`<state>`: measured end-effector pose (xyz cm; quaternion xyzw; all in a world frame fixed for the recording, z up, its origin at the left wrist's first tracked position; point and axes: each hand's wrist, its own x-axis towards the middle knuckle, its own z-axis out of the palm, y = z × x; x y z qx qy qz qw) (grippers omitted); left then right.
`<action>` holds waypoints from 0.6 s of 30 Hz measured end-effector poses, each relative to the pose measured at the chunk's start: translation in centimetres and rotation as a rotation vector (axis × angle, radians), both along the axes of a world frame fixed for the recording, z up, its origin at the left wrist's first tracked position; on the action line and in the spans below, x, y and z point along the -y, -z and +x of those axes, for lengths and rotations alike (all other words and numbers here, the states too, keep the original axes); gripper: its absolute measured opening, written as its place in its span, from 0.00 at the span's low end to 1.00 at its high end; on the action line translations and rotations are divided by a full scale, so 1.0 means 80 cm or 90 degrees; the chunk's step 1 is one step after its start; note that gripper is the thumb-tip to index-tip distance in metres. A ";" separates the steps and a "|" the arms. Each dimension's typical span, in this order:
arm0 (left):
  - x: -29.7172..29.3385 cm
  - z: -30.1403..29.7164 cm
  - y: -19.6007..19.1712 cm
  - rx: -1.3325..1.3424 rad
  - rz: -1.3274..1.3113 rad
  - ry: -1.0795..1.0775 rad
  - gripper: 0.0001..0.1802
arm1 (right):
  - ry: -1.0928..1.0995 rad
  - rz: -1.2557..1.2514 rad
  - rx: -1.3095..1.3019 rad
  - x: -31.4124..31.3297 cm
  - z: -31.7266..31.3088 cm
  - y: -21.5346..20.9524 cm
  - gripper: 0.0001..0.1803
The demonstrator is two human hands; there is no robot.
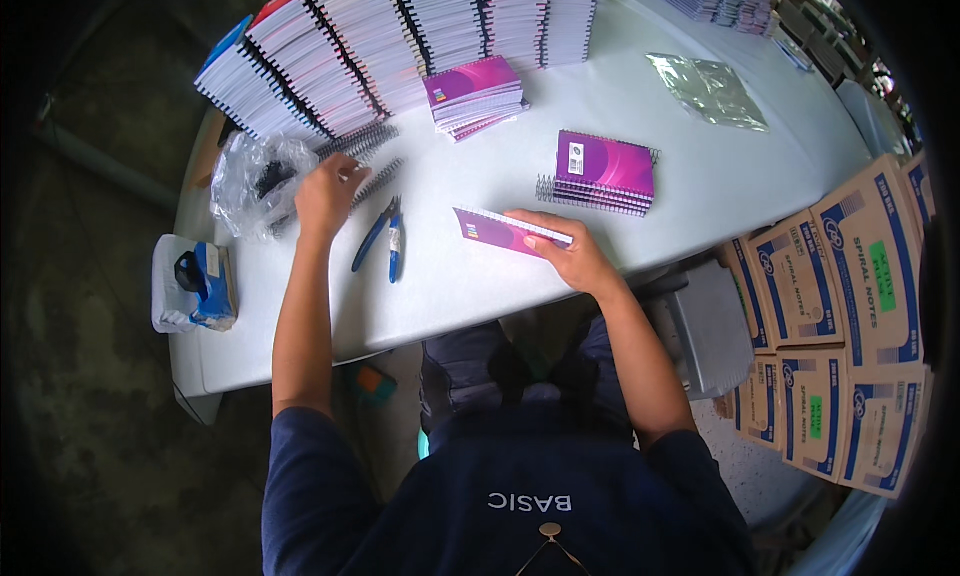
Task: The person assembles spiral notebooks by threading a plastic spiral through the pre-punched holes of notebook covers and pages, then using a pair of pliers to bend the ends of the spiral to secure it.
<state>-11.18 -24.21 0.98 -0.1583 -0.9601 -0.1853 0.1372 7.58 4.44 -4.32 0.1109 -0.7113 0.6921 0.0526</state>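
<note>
My right hand (577, 253) is closed on the right end of a small purple notebook (500, 232), held tilted above the table's near side. Over a heap of dark spiral binding coils (372, 181), my left hand (327, 194) has its fingers bent together; whether a coil is between them cannot be made out. Blue-handled pliers (380, 241) lie just right of my left wrist. A stack of purple notebooks with coils (605, 171) stands beyond my right hand. Another stack of purple notebooks (478, 91), with no coils visible along its near edge, is farther back.
Tall stacks of notebooks (365, 51) line the far left edge. A clear plastic bag (255, 181) lies beside the coils. A blue and white box (213, 286) sits at the left edge, and a flat plastic packet (710, 91) far right. Cardboard boxes (865, 276) are piled at right.
</note>
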 end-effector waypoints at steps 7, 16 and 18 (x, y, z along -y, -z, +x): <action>-0.036 0.079 -0.009 0.368 0.292 0.355 0.16 | 0.050 0.003 -0.026 -0.001 0.007 -0.002 0.20; -0.049 0.102 0.002 0.495 0.248 0.299 0.21 | 0.047 0.007 -0.020 0.000 0.005 0.001 0.19; -0.053 0.095 -0.006 0.584 0.295 0.256 0.17 | 0.041 0.013 -0.021 -0.002 0.004 0.004 0.18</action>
